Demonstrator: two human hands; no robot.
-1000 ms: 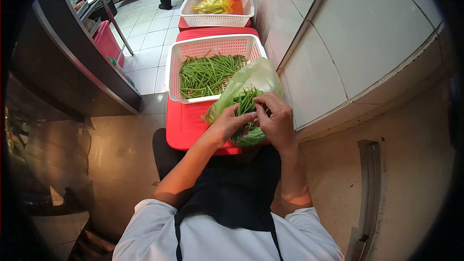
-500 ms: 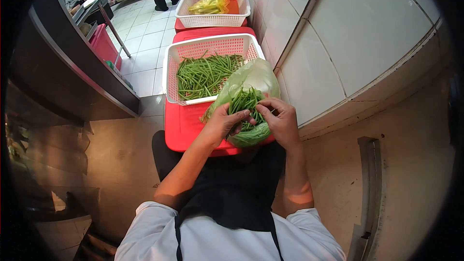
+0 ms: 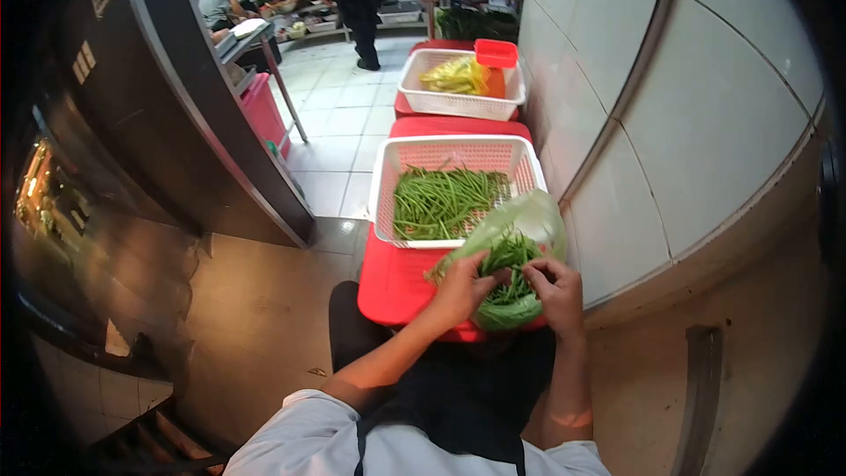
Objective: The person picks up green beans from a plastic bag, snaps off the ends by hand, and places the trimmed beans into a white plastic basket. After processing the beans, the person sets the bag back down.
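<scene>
A light-green plastic bag [image 3: 539,217] lies open at the front of a red surface, full of green beans [image 3: 511,253]. On its left side my left hand [image 3: 463,287] has its fingers closed on green beans at the bag's mouth. Opposite it, my right hand [image 3: 559,294] pinches with thumb and fingertips at the beans; the exact piece is too small to make out. Just beyond the bag, a white perforated basket [image 3: 381,185] holds a loose heap of long green beans [image 3: 445,201]. The bag's rim overlaps the basket's near right corner.
The red surface [image 3: 388,280] carries the basket and bag. Farther back, another white basket [image 3: 458,106] holds a yellow bag [image 3: 456,76] and a red container [image 3: 496,54]. A tiled wall [image 3: 740,115] runs close on the right. Two people are in the background.
My view has tilted up and shifted left, so everything sits lower and farther right. Both hands stay at the bag's mouth among the beans, with small finger movements.
</scene>
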